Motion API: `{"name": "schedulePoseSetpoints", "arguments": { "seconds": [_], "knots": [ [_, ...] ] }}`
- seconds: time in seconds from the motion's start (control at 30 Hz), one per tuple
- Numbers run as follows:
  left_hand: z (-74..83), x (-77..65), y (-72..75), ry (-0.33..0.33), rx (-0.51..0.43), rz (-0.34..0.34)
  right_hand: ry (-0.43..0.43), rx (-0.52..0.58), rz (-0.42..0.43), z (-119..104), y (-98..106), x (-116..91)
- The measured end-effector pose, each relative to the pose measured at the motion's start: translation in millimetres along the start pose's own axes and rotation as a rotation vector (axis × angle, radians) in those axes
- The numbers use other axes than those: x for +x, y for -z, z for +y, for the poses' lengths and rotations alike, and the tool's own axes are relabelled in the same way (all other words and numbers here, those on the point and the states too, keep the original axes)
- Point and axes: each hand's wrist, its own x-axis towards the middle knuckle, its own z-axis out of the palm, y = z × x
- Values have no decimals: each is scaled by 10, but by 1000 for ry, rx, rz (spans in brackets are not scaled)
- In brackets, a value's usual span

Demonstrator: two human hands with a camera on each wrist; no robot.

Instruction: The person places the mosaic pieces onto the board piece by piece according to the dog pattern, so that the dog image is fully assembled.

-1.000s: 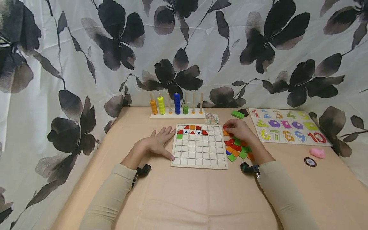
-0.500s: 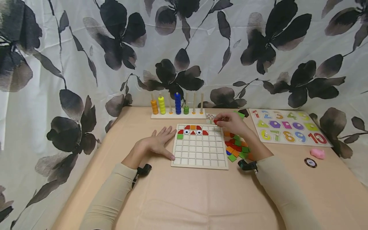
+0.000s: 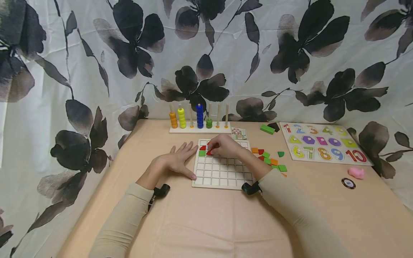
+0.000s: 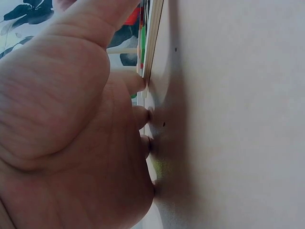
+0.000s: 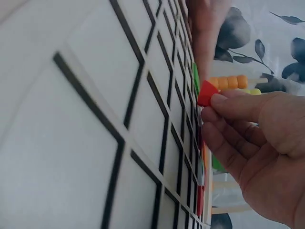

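A white grid board lies on the table with coloured tiles set in its upper left squares. My left hand rests flat beside it, fingers spread, thumb at the board's left edge; its palm fills much of the left wrist view. Between thumb and fingertips, my right hand pinches a small red tile with a curved side, close over the board's second row. A green tile sits just left of it. My right hand hides most of the top row's tiles.
Loose red, green and orange tiles lie right of the board, partly behind my right forearm. A peg stacker and picture card stand behind. Further right are green blocks, a number puzzle, a pink toy and a round chip.
My right hand has carried the red tile from the loose tiles, past the board's upper right corner, leftward to its second row. My left hand has stayed at the left edge.
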Motion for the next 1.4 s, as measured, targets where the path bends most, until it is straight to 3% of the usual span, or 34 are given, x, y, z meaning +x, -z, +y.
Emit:
{"name": "schedulePoseSetpoints", "arguments": {
  "seconds": [0.43,0.63,0.77,0.9,1.03,1.23,1.4],
  "knots": [
    [10,-2,12,1,7,-6,-2,-182,-1,-65,-89,32],
    [0,-8,9,2,1,-5,-42,-190,-48,-82,-82,58],
    [-15,5,1,4,2,-1,-37,-156,-17,-63,-26,7],
    [-21,12,-3,8,4,-7,-10,-90,65,-44,172,-187],
    [-9,10,2,16,14,-14,3,-52,144,17,462,-532],
    [4,13,6,15,21,-18,-105,-63,250,269,814,-1097],
    [3,20,5,13,18,-14,-209,-72,246,546,936,-1329]
  ]
}}
